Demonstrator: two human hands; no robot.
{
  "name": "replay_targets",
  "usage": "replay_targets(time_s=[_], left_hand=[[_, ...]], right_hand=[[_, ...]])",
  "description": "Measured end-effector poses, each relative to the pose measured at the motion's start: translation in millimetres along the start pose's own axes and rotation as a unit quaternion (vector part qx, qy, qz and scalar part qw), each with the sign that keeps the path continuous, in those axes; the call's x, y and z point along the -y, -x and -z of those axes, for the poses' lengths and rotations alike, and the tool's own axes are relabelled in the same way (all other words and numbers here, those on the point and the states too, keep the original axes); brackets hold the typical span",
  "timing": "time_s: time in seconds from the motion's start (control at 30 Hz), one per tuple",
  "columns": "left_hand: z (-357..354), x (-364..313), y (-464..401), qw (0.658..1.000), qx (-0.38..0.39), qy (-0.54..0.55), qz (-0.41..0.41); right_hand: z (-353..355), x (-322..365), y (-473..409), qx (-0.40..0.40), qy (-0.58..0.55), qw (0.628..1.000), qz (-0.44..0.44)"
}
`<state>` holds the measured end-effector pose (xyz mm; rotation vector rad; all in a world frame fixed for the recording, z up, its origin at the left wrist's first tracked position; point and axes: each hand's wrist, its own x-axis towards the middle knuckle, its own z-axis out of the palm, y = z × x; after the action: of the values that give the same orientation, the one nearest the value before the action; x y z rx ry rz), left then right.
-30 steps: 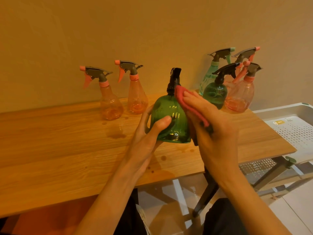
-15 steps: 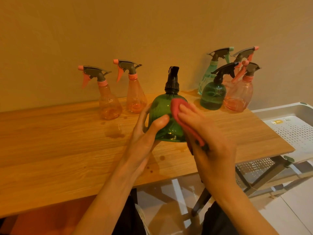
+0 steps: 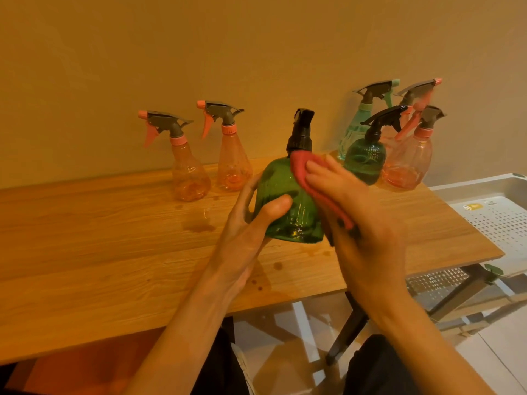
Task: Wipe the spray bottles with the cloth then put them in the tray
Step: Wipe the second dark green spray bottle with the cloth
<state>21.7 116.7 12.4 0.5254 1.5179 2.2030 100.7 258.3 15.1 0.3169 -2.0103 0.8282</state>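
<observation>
Left hand [image 3: 245, 226] has the green spray bottle [image 3: 288, 201] by its lower body, thumb curled across the front, fingers wrapped round the back, bottle upright and lifted just clear of the wooden table [image 3: 99, 252], over its front-right part. Right hand [image 3: 359, 223] is on the bottle's right shoulder w/ the red cloth [image 3: 308, 175] pinned under its fingers, which lie fairly straight and pressed flat against cloth and bottle; the cloth runs from just below the black spray head [image 3: 302, 129] down under the palm, and its lower end is gripped btwn palm and thumb, tho that bit is mostly hidden. At the back-left of the table, two orange bottles stand upright side by side, apart from each other: left orange bottle [image 3: 185, 166] and, to its right, second orange bottle [image 3: 232, 155], both w/ grey heads and pink triggers pointing left. Back-right corner is a tight cluster: dark green bottle [image 3: 365, 161] in front, teal bottle [image 3: 356, 129] behind it, a pink-orange bottle [image 3: 407, 163] at the right, and one more grey-and-pink head [image 3: 416, 92] poking up behind; can't tell if they touch. Wet marks and a few dark spots on the tabletop near the left hand. The white perforated tray [image 3: 496, 220] sits off the table's right end, lower than the tabletop, a yellow sticker on its floor. Black table legs show underneath.
</observation>
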Motion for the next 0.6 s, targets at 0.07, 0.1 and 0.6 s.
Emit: replay_targets(time_s=[0.07, 0.1, 0.6], left_hand=[[1, 0, 1, 1.0, 0.01, -0.009, -0.005], [1, 0, 1, 1.0, 0.014, -0.015, -0.007], [1, 2, 1, 0.999, 0.025, -0.032, -0.005]], right_hand=[[5, -6, -19, -0.008, -0.005, 1.0, 0.004], [7, -9, -27, -0.008, -0.007, 1.0, -0.001], [17, -7, -29, 0.003, -0.047, 0.996, -0.078]])
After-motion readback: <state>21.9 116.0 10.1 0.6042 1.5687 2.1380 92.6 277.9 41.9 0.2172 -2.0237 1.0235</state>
